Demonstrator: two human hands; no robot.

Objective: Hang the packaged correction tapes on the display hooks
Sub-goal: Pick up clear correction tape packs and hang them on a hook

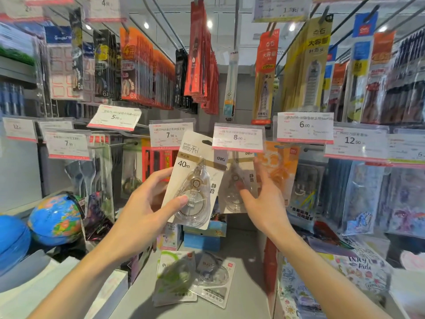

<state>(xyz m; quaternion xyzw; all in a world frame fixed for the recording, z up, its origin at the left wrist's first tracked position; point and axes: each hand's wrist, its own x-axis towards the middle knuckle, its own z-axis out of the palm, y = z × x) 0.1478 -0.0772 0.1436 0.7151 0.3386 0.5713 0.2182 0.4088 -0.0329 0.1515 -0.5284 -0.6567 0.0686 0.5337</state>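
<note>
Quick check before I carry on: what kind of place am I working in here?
Most likely a stationery shop aisle. Price tags sit on the ends of display hooks, packaged pens hang in rows above, and the left hand holds a carded correction tape.

The scene is brightly and evenly lit from above by small round ceiling lights [146,25], which show as white spots between the hanging packs. Soft shadows of the arms fall on the grey shelf [243,284] below. Clear plastic price-tag holders [238,137] carry pale glare. The wide-angle lens bends the display hooks [161,26] outward toward the corners. The centre is fairly sharp; the left, right and top edges are smeared and blurred.
</note>
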